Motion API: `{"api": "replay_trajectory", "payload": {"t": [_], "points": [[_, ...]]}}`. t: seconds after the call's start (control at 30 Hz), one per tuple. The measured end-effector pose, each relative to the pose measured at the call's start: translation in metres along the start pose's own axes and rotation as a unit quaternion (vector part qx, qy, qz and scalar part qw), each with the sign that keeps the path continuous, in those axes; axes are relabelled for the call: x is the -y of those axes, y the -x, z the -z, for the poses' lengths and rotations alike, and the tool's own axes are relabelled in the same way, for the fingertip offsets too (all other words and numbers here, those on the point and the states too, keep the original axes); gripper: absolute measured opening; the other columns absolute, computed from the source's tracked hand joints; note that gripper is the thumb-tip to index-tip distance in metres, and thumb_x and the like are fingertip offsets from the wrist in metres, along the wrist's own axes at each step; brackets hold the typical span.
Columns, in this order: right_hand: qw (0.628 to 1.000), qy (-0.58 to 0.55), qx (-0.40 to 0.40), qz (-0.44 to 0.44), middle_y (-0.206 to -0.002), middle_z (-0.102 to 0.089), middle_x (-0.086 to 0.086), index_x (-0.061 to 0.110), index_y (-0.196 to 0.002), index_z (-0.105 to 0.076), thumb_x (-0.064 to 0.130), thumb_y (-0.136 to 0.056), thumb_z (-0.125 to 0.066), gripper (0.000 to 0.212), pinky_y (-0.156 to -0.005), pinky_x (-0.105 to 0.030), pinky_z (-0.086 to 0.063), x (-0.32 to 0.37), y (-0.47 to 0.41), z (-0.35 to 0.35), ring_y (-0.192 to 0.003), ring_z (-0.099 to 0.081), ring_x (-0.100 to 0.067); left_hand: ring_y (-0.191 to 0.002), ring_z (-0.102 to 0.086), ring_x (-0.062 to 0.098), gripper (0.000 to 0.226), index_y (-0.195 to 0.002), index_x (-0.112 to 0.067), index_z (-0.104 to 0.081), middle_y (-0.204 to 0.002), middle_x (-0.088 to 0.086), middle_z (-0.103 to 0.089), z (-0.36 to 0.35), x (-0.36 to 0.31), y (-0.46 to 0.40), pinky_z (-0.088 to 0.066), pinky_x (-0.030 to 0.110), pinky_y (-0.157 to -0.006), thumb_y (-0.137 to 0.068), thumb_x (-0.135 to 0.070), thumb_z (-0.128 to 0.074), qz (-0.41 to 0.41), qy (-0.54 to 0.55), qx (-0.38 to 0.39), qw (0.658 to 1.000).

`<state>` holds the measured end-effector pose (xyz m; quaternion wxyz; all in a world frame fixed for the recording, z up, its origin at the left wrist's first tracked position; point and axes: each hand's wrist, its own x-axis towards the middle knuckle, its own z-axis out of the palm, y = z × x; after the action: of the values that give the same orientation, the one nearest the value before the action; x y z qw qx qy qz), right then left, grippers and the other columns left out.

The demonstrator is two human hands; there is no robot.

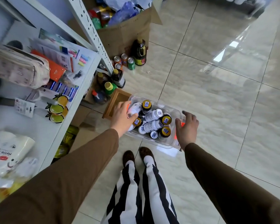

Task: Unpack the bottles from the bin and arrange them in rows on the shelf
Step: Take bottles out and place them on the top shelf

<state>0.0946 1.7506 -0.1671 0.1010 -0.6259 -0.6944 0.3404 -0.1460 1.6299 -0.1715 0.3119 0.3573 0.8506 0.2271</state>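
Note:
A clear plastic bin (172, 109) sits on the tiled floor in front of my feet. It holds several bottles: white ones lying down (152, 116) and dark ones with gold caps standing up (146, 105). My left hand (123, 115) is at the bin's left end, fingers spread over a white bottle beside a red handle. My right hand (187, 128) hovers at the bin's right end above another red handle, fingers apart. Neither hand visibly grips anything. The white shelf (39, 125) stands to my left, its board covered with goods.
Stationery, batteries, a pencil case and paper packs lie on the shelf. A small wooden box (118, 101) touches the bin's left side. Drink cans (126, 60), dark bottles (140, 52) and a full cardboard box (124, 34) stand by the shelf upright (90, 31). To the right is open tiled floor.

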Motion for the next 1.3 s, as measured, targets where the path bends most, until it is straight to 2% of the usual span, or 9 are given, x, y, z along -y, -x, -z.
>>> {"api": "replay_trajectory", "payload": {"t": [0.13, 0.3, 0.5, 0.6, 0.77, 0.87, 0.93, 1.1, 1.3], "points": [[0.994, 0.050, 0.057, 0.083, -0.129, -0.053, -0.006, 0.018, -0.130, -0.054, 0.020, -0.088, -0.059, 0.042, -0.096, -0.029, -0.031, 0.016, -0.010, -0.008, -0.118, -0.043, -0.029, -0.127, -0.040, 0.025, 0.059, -0.134, -0.026, -0.048, -0.139, 0.000, -0.048, -0.016, -0.002, 0.003, -0.036, 0.039, -0.105, -0.083, -0.047, -0.068, -0.056, -0.098, 0.046, 0.993], [0.962, 0.163, 0.175, 0.131, -0.136, -0.050, -0.009, 0.022, -0.137, -0.047, 0.019, -0.085, -0.059, 0.054, -0.100, -0.040, -0.038, 0.033, -0.024, -0.032, -0.122, -0.043, -0.033, -0.123, -0.044, 0.024, 0.062, -0.130, -0.027, -0.049, -0.131, -0.001, -0.055, -0.032, 0.005, 0.007, -0.041, 0.040, -0.098, -0.077, -0.052, -0.070, -0.079, -0.177, 0.077, 0.978], [0.941, 0.223, 0.223, 0.123, -0.128, -0.057, -0.008, 0.027, -0.137, -0.044, 0.024, -0.089, -0.054, 0.049, -0.095, -0.042, -0.040, 0.036, -0.037, -0.060, -0.119, -0.048, -0.031, -0.130, -0.038, 0.027, 0.060, -0.135, -0.022, -0.051, -0.133, -0.002, -0.053, -0.042, 0.006, 0.010, -0.038, 0.040, -0.106, -0.080, -0.022, -0.076, -0.081, -0.180, 0.075, 0.978], [0.947, 0.209, 0.213, 0.116, -0.123, -0.060, -0.008, 0.026, -0.130, -0.051, 0.022, -0.088, -0.053, 0.042, -0.089, -0.039, -0.037, 0.037, -0.042, -0.063, -0.115, -0.050, -0.030, -0.132, -0.037, 0.027, 0.056, -0.135, -0.020, -0.053, -0.133, 0.000, -0.053, -0.041, 0.001, 0.010, -0.038, 0.040, -0.107, -0.084, -0.017, -0.073, -0.070, -0.164, 0.067, 0.982], [0.952, 0.181, 0.191, 0.158, -0.121, -0.058, -0.006, 0.028, -0.131, -0.054, 0.027, -0.089, -0.057, 0.043, -0.098, -0.042, -0.039, 0.046, -0.033, -0.036, -0.116, -0.051, -0.029, -0.123, -0.046, 0.028, 0.047, -0.132, -0.016, -0.057, -0.136, 0.006, -0.055, -0.018, -0.013, 0.024, -0.037, 0.035, -0.106, -0.088, -0.017, -0.070, -0.038, -0.072, 0.027, 0.996], [0.958, 0.113, 0.202, 0.169, -0.116, -0.058, -0.004, 0.026, -0.136, -0.053, 0.025, -0.090, -0.062, 0.046, -0.088, -0.035, -0.043, 0.059, -0.026, -0.005, -0.107, -0.055, -0.027, -0.119, -0.054, 0.028, 0.048, -0.136, -0.018, -0.055, -0.137, 0.009, -0.051, 0.016, -0.027, 0.041, -0.044, 0.039, -0.102, -0.090, -0.014, -0.067, 0.011, 0.009, 0.023, 1.000], [0.960, 0.059, 0.207, 0.179, -0.108, -0.055, 0.000, 0.023, -0.138, -0.053, 0.023, -0.091, -0.064, 0.048, -0.079, -0.026, -0.040, 0.075, -0.019, 0.014, -0.098, -0.056, -0.019, -0.118, -0.054, 0.027, 0.046, -0.136, -0.020, -0.055, -0.134, 0.008, -0.050, 0.044, -0.037, 0.055, -0.043, 0.031, -0.099, -0.091, -0.014, -0.065, 0.022, 0.028, -0.003, 0.999], [0.951, -0.008, 0.214, 0.223, -0.107, -0.056, 0.004, 0.020, -0.139, -0.051, 0.029, -0.090, -0.068, 0.053, -0.079, -0.026, -0.043, 0.139, 0.012, 0.060, -0.094, -0.056, -0.012, -0.120, -0.050, 0.027, 0.039, -0.135, -0.019, -0.053, -0.130, 0.011, -0.045, 0.126, -0.058, 0.102, -0.038, 0.030, -0.102, -0.096, -0.019, -0.059, 0.032, 0.058, -0.056, 0.996], [0.933, -0.106, 0.232, 0.256, -0.077, -0.059, 0.005, 0.015, -0.098, -0.061, 0.037, -0.078, -0.077, 0.034, -0.063, -0.032, -0.044, 0.226, 0.082, 0.110, -0.066, -0.052, -0.013, -0.119, -0.053, 0.021, 0.040, -0.134, -0.015, -0.053, -0.132, 0.007, -0.054, 0.216, -0.079, 0.187, -0.041, 0.031, -0.098, -0.096, -0.026, -0.061, 0.013, 0.096, -0.140, 0.985]]}}
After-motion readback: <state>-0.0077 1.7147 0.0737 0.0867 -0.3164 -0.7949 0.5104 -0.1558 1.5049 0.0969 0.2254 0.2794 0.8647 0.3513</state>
